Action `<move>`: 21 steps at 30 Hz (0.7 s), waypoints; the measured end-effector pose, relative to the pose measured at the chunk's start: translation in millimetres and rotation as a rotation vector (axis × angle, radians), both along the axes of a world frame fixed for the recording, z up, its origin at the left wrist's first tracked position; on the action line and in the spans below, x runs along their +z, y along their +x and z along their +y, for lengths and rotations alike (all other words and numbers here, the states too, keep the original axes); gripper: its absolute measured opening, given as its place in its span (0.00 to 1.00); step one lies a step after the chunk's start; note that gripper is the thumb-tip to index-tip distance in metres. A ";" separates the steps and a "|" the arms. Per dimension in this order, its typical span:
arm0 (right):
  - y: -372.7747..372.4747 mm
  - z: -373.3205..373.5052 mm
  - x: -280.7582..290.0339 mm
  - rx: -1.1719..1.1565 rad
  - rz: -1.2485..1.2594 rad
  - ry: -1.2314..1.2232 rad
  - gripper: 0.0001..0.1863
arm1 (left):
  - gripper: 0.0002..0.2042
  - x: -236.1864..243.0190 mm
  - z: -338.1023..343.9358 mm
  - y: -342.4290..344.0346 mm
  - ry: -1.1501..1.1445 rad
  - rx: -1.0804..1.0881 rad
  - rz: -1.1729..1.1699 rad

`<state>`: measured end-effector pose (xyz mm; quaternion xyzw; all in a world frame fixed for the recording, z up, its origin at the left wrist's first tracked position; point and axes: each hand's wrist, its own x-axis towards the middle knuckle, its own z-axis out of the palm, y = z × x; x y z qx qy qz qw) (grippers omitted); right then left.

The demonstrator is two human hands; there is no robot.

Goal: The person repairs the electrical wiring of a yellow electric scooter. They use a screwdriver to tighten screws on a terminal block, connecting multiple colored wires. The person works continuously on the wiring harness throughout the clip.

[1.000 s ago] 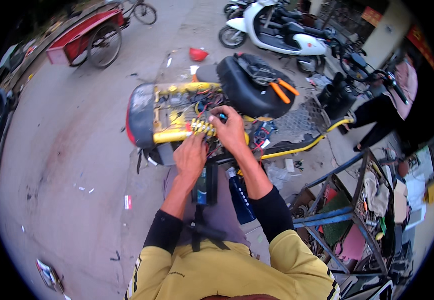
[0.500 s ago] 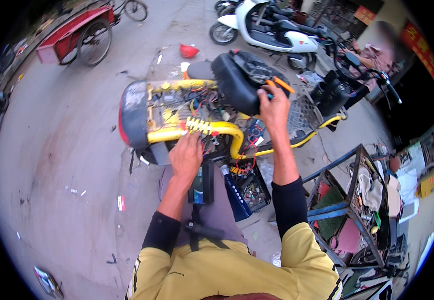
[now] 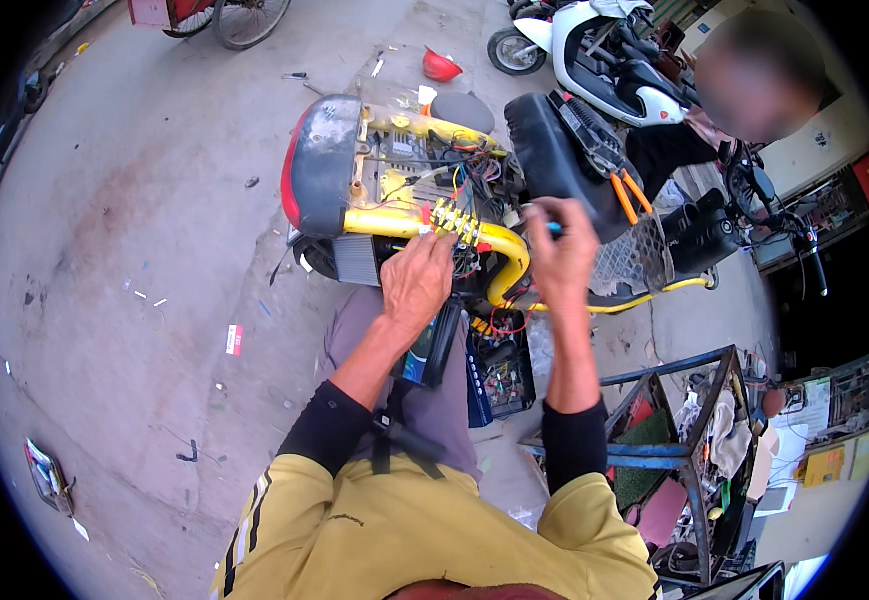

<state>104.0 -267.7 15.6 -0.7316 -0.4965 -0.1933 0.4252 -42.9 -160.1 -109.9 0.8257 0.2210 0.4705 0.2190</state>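
A scooter with its bodywork off lies before me, its yellow tube frame (image 3: 505,245) open over a tangle of wires (image 3: 470,180). My left hand (image 3: 418,280) is at the near frame rail, fingertips pinched together just below the yellow coil spring (image 3: 457,222); what they hold is hidden. Closed around a small blue item (image 3: 555,228), my right hand (image 3: 565,260) hovers right of the spring, above the frame's bend. The item's kind is unclear. On the black seat (image 3: 555,150), beyond that hand, rest pliers with orange handles (image 3: 632,197).
An open box of small parts (image 3: 508,375) stands on the ground by my knees. To the right is a metal rack (image 3: 695,450) loaded with rags and parts. A person (image 3: 690,140) is beyond the seat, near a white scooter (image 3: 595,60). A red bowl-like object (image 3: 442,66) lies on the ground.
My right hand has drawn back from the seat and pliers toward the frame, still with the blue item. My left hand stays by the spring. The view has shifted; the person appears closer.
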 end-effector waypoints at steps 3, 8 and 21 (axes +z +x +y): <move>-13.5 24.9 -45.1 0.042 0.085 -0.122 0.06 | 0.14 -3.2 0.1 0.4 -0.013 -0.011 -0.010; -15.1 36.7 -77.7 0.066 0.133 -0.155 0.07 | 0.16 -4.7 1.6 1.2 -0.017 -0.027 -0.024; -16.5 40.0 -82.0 0.085 -0.027 -0.167 0.07 | 0.15 -6.3 1.8 0.9 -0.033 -0.034 -0.048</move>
